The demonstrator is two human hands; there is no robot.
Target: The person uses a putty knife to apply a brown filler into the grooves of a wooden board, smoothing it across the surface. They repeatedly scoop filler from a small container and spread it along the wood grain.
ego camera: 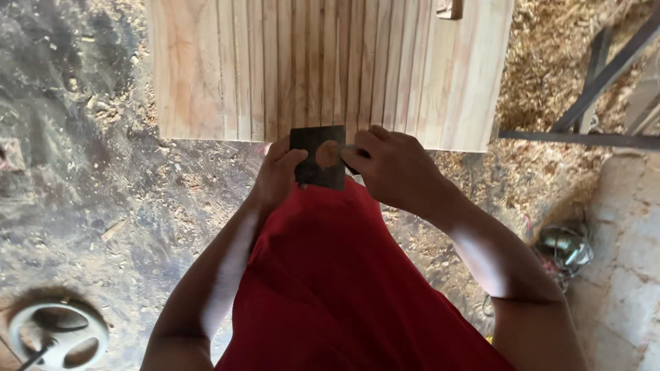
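Both hands are gripping a thin dark rectangular plate (317, 156), something like a flat metal scraper, right at the near edge of a pale wooden panel (323, 65). The left hand (278, 173) is curling around the plate's left side with the thumb lying across its face, fingers pressed closed on it. The right hand (397, 172) is clamping the right side, its thumb tip pressing on the middle of the plate and the other fingers folding behind. The plate is standing roughly upright, its top edge touching the panel's end where narrow slats are running side by side away from the person. A red shirt (337, 282) is filling the lower middle. Sawdust (550, 75) is lying thick on the floor to the right, beside dark metal bars (605, 69). A round white fan guard (58, 335) is sitting at the lower left
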